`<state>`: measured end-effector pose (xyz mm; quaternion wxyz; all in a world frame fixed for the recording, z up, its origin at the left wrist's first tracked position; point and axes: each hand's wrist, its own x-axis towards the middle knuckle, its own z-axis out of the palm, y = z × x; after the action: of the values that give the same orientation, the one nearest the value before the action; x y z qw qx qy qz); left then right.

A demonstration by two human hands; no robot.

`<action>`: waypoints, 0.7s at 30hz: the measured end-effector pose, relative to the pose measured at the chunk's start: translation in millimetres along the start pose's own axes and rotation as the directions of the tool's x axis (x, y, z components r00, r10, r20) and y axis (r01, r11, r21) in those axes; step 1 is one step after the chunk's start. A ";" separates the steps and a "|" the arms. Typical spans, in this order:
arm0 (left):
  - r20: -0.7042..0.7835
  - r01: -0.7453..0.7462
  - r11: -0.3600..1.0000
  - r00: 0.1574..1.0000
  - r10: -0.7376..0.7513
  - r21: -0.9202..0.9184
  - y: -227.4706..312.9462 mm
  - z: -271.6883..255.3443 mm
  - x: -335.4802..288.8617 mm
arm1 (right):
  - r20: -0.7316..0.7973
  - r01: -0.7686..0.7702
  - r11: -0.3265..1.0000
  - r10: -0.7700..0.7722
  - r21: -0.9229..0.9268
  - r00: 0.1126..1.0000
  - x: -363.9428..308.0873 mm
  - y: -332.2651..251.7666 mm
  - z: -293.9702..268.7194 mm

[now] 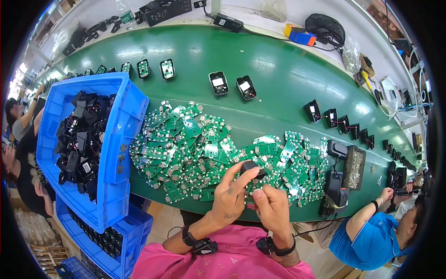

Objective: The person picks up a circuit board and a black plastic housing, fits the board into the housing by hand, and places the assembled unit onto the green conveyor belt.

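Observation:
My left hand (229, 199) grips a small black plastic housing (253, 170) between thumb and fingers, above the near edge of the green bench. Close beside it, my right hand (273, 208) is closed, thumb against curled fingers. A bit of something reddish shows between the two hands, but what the right fingers hold is too small to make out. Under and beyond both hands spreads a heap of green circuit boards (211, 147). To the left, a blue crate (121, 151) holds many black housings (80, 139) with thin wires.
Housings with boards (167, 69) line the bench's far left. Two housings with white labels (218, 83) stand mid-bench; more with red wires (312, 111) run right. A metal tray of small parts (354, 168) sits beside a black power tool or adapter (335, 188). A co-worker in blue (371, 237) sits right.

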<state>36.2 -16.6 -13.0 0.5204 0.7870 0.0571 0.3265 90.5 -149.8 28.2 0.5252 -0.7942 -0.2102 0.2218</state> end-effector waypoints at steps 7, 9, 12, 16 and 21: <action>0.042 0.187 0.968 0.982 -0.182 -0.167 4.2 -7.5 4.7 | -0.108 0.023 0.991 -0.009 0.130 0.994 3.4 -5.3 -2.6; 0.083 0.141 0.982 0.988 -0.131 -0.127 5.0 -6.3 4.6 | -0.081 -0.075 0.965 0.098 0.252 0.992 0.6 -5.4 -1.6; 0.046 0.086 0.993 0.996 -0.082 -0.081 6.8 -3.7 4.4 | -0.009 -0.039 0.978 0.042 0.203 0.999 -1.0 -3.6 0.6; 0.092 0.227 0.962 0.972 -0.215 -0.152 14.7 -5.4 3.0 | 0.034 -0.088 0.921 0.081 0.381 0.996 -0.2 -0.1 -1.8; 0.214 0.305 0.934 0.940 -0.265 -0.184 10.8 -10.3 3.0 | -0.121 -0.034 0.969 0.065 0.246 0.991 2.7 6.7 3.9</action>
<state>30.0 -12.2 0.0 0.6473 0.7364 0.0867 0.1767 91.1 -147.7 20.3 0.6253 -0.7415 -0.1273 0.2074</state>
